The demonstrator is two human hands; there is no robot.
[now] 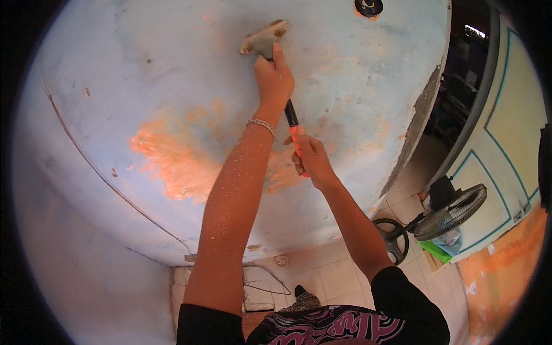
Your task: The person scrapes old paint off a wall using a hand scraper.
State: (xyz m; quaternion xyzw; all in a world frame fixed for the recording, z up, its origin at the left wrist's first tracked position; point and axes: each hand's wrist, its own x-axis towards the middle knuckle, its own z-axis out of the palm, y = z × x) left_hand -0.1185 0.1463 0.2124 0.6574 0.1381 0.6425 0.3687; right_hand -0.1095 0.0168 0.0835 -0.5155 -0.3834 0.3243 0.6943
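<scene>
My left hand [276, 82] grips a long-handled wall scraper [291, 113] just below its wide head, the thumb laid along the neck. Lower down, my right hand [314, 160] is wrapped around the red grip of the same tool. The head, with two round fasteners, is up against the pale blue painted wall [116, 86]; its blade edge is hard to make out. Below and left of my hands, an orange patch [181, 164] shows through the paint. Light flakes dot my left forearm.
A wall box with loose wires [368, 6] is at the upper right. A thin cable [99, 168] runs down the wall at left. At right, a pedestal fan [453, 211] stands on the tiled floor [340, 276] near a door [487, 189] and the wall's broken edge [414, 129].
</scene>
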